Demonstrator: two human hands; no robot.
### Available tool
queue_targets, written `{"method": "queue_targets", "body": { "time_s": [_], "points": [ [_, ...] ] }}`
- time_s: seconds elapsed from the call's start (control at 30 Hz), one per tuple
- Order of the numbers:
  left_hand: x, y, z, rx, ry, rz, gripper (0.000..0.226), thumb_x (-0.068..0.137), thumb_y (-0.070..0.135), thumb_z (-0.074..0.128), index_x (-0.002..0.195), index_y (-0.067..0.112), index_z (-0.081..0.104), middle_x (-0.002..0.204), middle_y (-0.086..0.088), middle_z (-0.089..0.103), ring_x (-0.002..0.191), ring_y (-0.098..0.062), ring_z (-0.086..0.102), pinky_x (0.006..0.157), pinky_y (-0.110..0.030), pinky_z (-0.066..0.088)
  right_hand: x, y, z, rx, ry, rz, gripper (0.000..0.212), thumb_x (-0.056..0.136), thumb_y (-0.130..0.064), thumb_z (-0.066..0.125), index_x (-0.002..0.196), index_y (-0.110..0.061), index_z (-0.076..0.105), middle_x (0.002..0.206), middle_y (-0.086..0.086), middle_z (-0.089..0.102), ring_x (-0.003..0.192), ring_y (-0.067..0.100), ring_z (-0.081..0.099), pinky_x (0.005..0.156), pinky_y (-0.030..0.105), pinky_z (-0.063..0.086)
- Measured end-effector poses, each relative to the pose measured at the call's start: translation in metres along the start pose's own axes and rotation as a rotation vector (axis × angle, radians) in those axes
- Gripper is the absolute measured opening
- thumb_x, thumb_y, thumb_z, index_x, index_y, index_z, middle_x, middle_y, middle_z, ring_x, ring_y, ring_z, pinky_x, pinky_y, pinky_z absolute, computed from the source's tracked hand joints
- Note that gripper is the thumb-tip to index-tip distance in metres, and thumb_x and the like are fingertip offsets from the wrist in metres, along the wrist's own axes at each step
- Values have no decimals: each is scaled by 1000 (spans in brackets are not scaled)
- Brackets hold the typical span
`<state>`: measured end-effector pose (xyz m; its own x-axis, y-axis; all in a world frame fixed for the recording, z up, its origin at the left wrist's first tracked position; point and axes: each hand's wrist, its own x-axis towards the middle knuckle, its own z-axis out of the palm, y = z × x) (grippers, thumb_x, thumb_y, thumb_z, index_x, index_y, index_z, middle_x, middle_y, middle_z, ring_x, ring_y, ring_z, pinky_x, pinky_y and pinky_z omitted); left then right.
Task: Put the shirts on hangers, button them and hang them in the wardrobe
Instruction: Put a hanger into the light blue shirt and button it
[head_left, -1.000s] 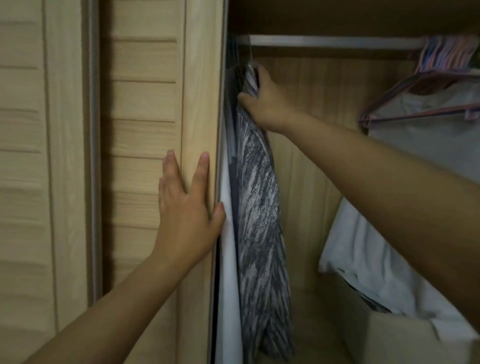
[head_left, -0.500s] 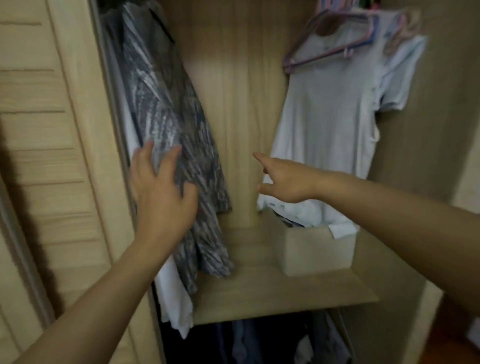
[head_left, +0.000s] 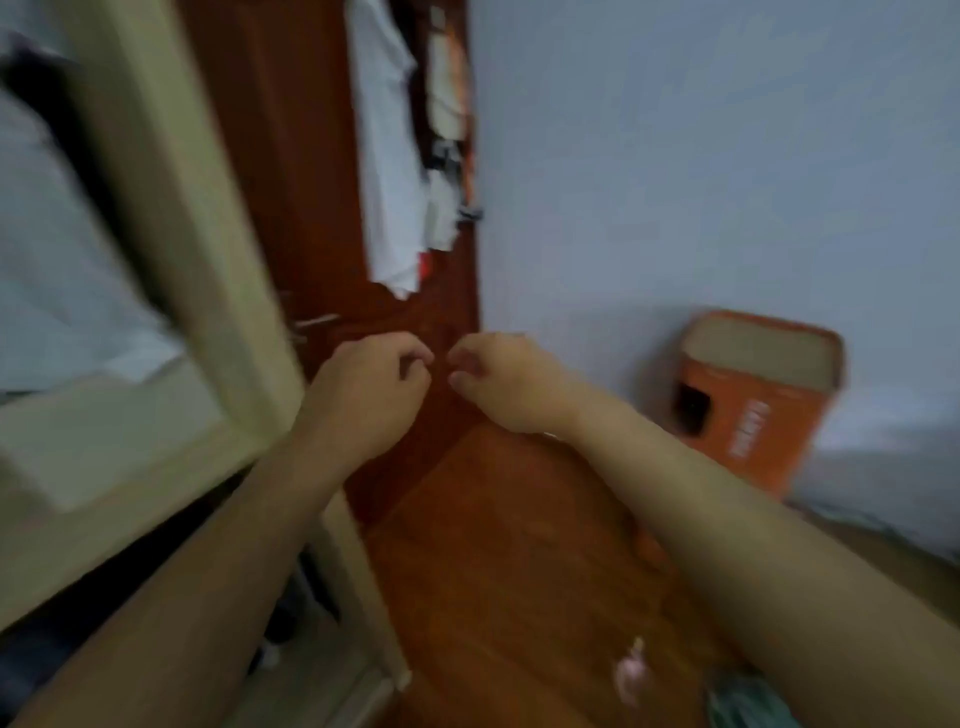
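The view is blurred by motion. My left hand (head_left: 363, 395) and my right hand (head_left: 509, 384) hover close together in mid-frame, fingers loosely curled, holding nothing. The wardrobe's pale wooden frame (head_left: 208, 249) runs down the left side. A white garment (head_left: 47, 249) hangs inside it at the far left edge. No hanger is in either hand.
A brown door (head_left: 291, 156) stands behind my hands, with a white garment (head_left: 387, 156) and other clothes hanging on it. An orange box (head_left: 753, 395) leans on the pale wall at right. On the wooden floor lie a small pink thing (head_left: 631, 670) and a greenish cloth (head_left: 743, 701).
The view has swung right, away from the wardrobe interior toward the door and wall. Both hands left the hanging grey shirt and came together in front of me.
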<state>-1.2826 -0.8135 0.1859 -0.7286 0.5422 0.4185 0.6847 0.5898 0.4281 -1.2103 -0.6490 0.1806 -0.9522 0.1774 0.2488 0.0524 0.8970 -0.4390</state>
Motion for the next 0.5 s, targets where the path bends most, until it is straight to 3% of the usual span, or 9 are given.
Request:
{"method": "queue_targets", "body": {
  "time_s": [0.1,0.17,0.27,0.37,0.5],
  "points": [
    [15,85,101,-86,-239,185,22,96,26,58,110,29,75,107,6,75,100,-16,68,91,-35,54,-78,112,-20,53,113,352,27,99,-26,55,121,-17,69,125,9,69,118,31,61,99,41,49],
    [15,140,163,-144,-417,293,22,98,24,58,112,27,75,110,3,74,103,-17,67,93,-35,53,-138,176,-32,46,177,584,24,97,-25,56,114,-18,71,119,10,71,113,33,63,92,38,51],
    [-1,223,239,-231,-636,459,19,96,24,60,107,30,74,102,7,72,98,-15,65,85,-29,49,-239,239,-49,32,249,917,22,95,-25,56,107,-15,72,113,14,72,107,35,65,87,40,52],
    [-36,299,301,-308,-860,677,17,96,21,61,102,32,73,95,11,70,95,-11,66,80,-25,45,-347,257,-61,35,349,1249,24,96,-23,55,107,-10,72,113,16,71,108,36,64,89,42,51],
    [-117,388,354,-354,-1142,963,16,96,25,61,90,39,65,100,9,71,95,-15,66,81,-31,50,-494,218,-54,37,509,1677,23,95,-27,57,107,-16,73,112,9,73,106,30,66,88,36,52]
  ]
}}
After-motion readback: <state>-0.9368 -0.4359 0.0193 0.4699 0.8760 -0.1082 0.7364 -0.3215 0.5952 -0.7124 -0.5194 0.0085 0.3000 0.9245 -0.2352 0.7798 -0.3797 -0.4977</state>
